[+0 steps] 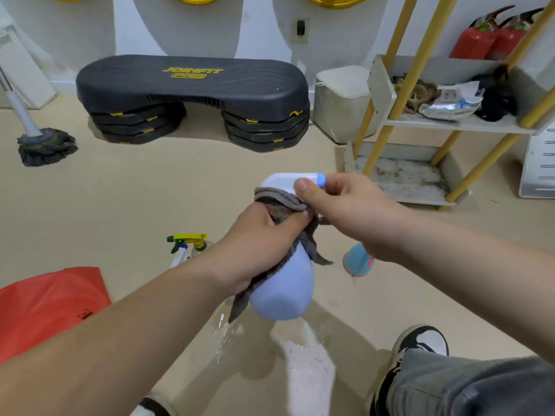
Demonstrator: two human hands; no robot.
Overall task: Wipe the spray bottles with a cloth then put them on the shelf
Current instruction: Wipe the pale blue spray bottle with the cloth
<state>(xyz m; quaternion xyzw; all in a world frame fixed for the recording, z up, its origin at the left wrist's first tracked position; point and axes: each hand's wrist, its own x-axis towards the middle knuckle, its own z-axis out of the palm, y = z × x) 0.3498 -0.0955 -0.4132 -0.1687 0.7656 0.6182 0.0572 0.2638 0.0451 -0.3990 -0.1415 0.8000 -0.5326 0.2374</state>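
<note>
A pale blue spray bottle [282,292] with a white trigger head hangs in the air in front of me. My left hand [258,244] presses a grey cloth [282,202] around the bottle's neck and upper body. My right hand [345,211] pinches the white head near its blue nozzle. On the floor stand a clear bottle with a yellow-green trigger [187,244] to the left and a teal and pink bottle [359,261], partly hidden under my right wrist. The shelf [456,123] with yellow legs stands at the right.
A black aerobic step [192,94] stands by the far wall, a mop [45,145] at the left, a red bag [51,304] at the lower left. Water wets the floor [306,355] below the bottle. Rags and packets lie on the shelf's middle board; red extinguishers [492,34] stand behind.
</note>
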